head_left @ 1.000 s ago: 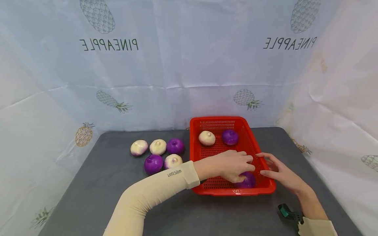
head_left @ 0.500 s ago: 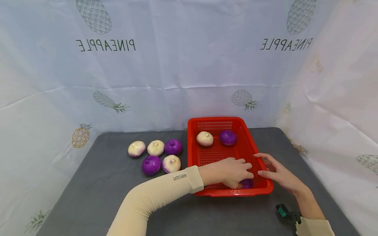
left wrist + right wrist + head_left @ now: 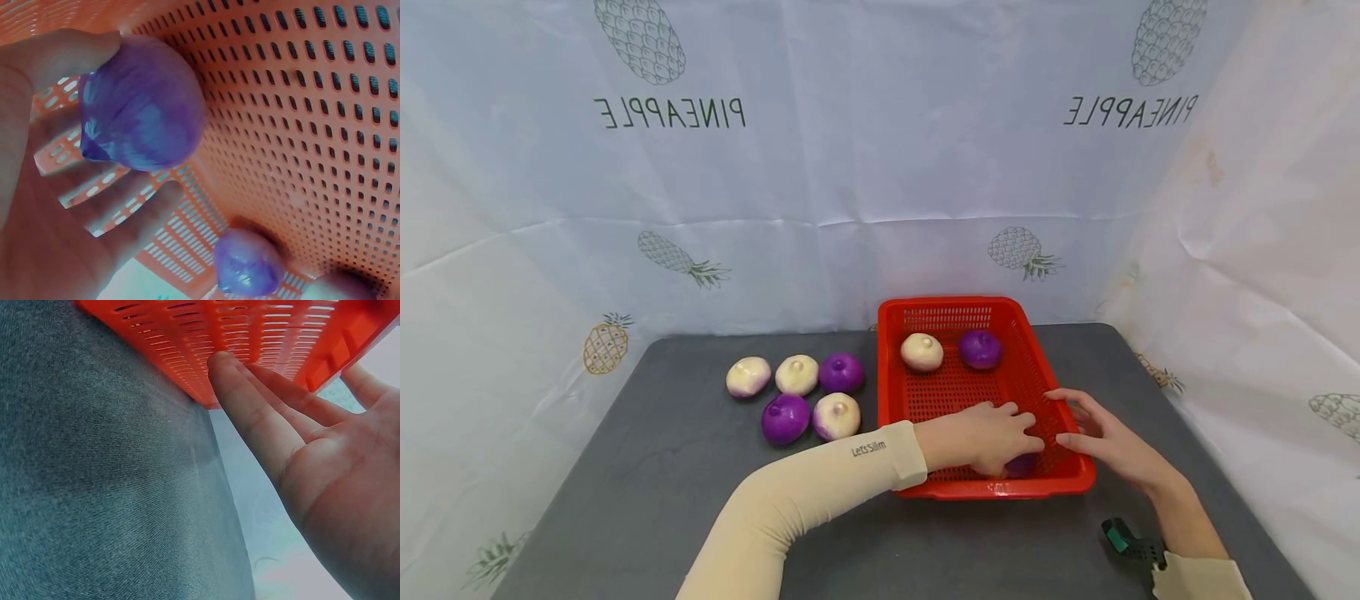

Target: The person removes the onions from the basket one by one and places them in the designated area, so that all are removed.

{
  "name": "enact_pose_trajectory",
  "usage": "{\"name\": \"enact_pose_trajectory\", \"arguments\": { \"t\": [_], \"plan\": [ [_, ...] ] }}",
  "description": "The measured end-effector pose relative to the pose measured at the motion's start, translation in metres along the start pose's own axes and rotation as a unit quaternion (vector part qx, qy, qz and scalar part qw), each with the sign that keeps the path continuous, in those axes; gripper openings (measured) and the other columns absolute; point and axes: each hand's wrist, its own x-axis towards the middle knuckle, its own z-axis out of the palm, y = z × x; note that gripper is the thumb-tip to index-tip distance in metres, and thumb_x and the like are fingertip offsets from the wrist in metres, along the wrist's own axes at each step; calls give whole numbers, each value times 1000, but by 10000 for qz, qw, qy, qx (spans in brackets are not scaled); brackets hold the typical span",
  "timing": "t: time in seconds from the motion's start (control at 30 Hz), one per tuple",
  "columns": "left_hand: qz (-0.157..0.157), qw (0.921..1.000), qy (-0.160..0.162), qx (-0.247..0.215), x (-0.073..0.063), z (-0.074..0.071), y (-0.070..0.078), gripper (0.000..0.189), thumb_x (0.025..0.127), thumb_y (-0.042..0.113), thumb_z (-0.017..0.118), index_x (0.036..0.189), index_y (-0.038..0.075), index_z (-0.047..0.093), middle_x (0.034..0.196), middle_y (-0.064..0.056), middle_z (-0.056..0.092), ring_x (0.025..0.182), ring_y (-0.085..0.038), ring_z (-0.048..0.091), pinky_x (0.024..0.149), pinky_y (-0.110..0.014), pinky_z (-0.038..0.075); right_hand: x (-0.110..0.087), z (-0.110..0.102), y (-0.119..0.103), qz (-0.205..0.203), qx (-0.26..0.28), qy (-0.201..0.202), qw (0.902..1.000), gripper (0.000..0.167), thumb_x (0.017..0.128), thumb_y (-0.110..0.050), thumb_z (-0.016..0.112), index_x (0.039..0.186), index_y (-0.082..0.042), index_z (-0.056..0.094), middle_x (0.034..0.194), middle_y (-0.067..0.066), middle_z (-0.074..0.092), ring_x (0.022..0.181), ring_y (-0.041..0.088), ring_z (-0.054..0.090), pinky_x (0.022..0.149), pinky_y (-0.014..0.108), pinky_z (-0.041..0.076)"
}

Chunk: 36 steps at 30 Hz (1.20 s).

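My left hand (image 3: 996, 437) reaches down into the red plastic basket (image 3: 992, 489), near its front right corner. Between its thumb and fingers it holds a shiny purple onion (image 3: 147, 109), mostly covered by the hand in the head view. The thumb lies on the onion's upper side in the left wrist view, the fingers behind and below it. My right hand (image 3: 1105, 437) rests at the basket's right side. Its fingers (image 3: 250, 419) lie nearly straight along the outer wall under the rim. Toward the back of the basket sit a whitish onion (image 3: 922, 352) and another purple onion (image 3: 980, 349).
Left of the basket, several onions lie grouped on the grey table (image 3: 647, 475), among them a purple onion (image 3: 786, 419) and a whitish onion (image 3: 837, 417). A white pineapple-print curtain (image 3: 880, 167) stands behind and at both sides.
My left hand has sunk slightly lower into the basket, covering more of the purple onion. The right hand stays at the basket's side. The view has shifted a little.
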Motion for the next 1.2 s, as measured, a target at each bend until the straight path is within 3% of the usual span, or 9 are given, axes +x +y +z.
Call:
{"name": "enact_pose_trajectory", "arguments": {
  "t": [0.17, 0.33, 0.77, 1.03, 1.2],
  "plan": [
    [-155, 9997, -85, -159, -2, 0, -1, 67, 90, 45, 73, 150, 41, 44, 147, 10, 43, 125, -11, 43, 100, -28, 47, 0, 1, -1, -51, 37, -39, 10000, 63, 95, -11, 63, 150, -6, 32, 141, 32, 44, 110, 17, 65, 81, 41, 60],
    [-371, 9992, -144, -58, -9, -1, -5, 72, 88, 47, 75, 152, 42, 42, 152, 9, 39, 129, -12, 40, 101, -30, 48, 1, 1, 0, 91, -1, 30, 10000, 66, 95, -13, 66, 151, -9, 31, 143, 30, 43, 111, 19, 65, 82, 42, 60],
    [-755, 9961, 190, 405, -37, -24, -14, 74, 85, 54, 74, 151, 40, 43, 149, 6, 41, 130, -15, 39, 105, -36, 45, 2, -2, 7, -41, -28, 2, 10000, 64, 95, -10, 63, 151, -8, 31, 141, 30, 45, 111, 29, 65, 81, 44, 60],
    [-1005, 9915, 564, 610, -62, -35, -20, 70, 85, 53, 74, 148, 37, 46, 146, 3, 44, 126, -18, 42, 99, -36, 49, 1, -3, 4, -26, 38, -31, 10000, 62, 97, -9, 61, 151, -7, 31, 139, 31, 46, 110, 26, 66, 80, 44, 60],
    [-1044, 9891, 809, 650, -84, -39, -28, 64, 86, 49, 72, 144, 34, 50, 141, 1, 47, 125, -19, 43, 98, -39, 48, 1, -3, 5, -48, 60, -63, 10000, 63, 96, -10, 61, 151, -8, 31, 138, 20, 49, 111, 23, 65, 82, 44, 60]
  ]
}}
